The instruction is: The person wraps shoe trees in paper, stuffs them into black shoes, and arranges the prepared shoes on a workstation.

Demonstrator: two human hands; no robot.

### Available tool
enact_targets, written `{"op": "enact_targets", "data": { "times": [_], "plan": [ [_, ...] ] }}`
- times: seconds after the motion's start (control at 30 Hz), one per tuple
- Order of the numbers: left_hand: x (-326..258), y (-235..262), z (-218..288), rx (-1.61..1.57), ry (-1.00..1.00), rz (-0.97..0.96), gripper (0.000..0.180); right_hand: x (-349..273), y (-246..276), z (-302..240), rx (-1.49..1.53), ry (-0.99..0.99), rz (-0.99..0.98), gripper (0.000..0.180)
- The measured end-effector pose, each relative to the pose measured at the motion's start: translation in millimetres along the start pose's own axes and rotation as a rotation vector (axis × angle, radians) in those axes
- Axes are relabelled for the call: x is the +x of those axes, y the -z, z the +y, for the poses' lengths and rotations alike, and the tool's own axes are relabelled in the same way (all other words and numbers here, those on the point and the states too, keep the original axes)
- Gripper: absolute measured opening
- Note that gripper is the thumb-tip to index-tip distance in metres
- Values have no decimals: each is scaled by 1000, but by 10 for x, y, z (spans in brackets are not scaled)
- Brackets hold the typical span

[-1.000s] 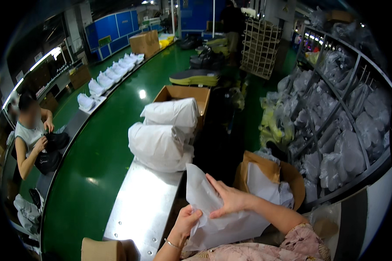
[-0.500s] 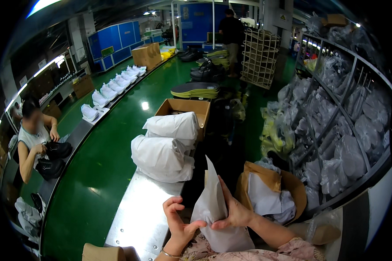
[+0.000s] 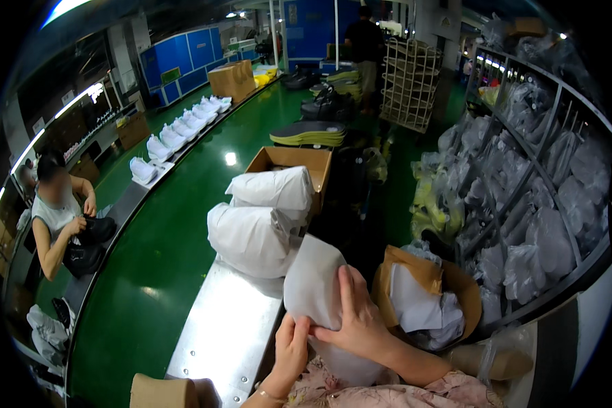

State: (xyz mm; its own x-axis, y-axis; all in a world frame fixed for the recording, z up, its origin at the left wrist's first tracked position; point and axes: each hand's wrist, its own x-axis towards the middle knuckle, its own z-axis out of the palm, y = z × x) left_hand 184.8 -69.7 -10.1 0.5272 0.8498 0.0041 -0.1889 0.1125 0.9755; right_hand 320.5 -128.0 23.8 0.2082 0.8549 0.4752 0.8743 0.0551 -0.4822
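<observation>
Directly before me is a piece of white wrapping paper [image 3: 311, 282], upright, its lower end running down toward my lap. Whether anything is inside it is hidden. My right hand [image 3: 357, 319] grips its right side, the fingers lying across the front. Lower down, my left hand [image 3: 292, 347] is closed on the near left edge, its fingertips close to my right thumb. Just beyond the paper, two plump white paper-wrapped bundles [image 3: 247, 238] rest at the far end of a shiny metal bench [image 3: 217, 326].
An open cardboard box [image 3: 321, 168] stands behind the bundles. To my right are a carton of white paper [image 3: 415, 302] and a metal rack [image 3: 556, 112] of bagged items. Across the green belt [image 3: 139, 292], a person [image 3: 58, 211] handles black shoes; white shoes [image 3: 177, 136] line the far edge.
The paper has turned from nearly edge-on to showing a broad face and tipped leftward. My left fingers, spread before, have closed on its edge. The right hand has shifted slightly lower.
</observation>
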Motion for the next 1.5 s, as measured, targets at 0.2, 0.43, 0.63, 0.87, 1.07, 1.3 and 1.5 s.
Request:
{"op": "enact_targets", "data": {
  "times": [0.2, 0.43, 0.63, 0.87, 1.07, 1.3, 1.5],
  "plan": [
    [219, 139, -260, -589, 91, 131, 40, 36, 151, 245, 614, -294, -189, 92],
    [190, 166, -391, -462, 174, 105, 37, -96, -94, 351, 777, -355, -242, 80],
    [194, 181, -408, -287, 140, 174, 34, -140, -146, 306, 660, -263, -176, 65],
    [183, 144, -446, -283, 134, 64, 54, -211, -319, 248, 775, -358, -92, 48],
    [192, 157, -481, -210, 92, 24, 64, -211, -226, -13, 513, -255, 83, 32],
    [205, 209, -455, -227, 40, -135, 69, -305, -302, 16, 635, -311, 118, 23],
    [198, 64, -354, -465, 221, -9, 65, -248, -351, 175, 897, -393, 195, 17]
  ]
}}
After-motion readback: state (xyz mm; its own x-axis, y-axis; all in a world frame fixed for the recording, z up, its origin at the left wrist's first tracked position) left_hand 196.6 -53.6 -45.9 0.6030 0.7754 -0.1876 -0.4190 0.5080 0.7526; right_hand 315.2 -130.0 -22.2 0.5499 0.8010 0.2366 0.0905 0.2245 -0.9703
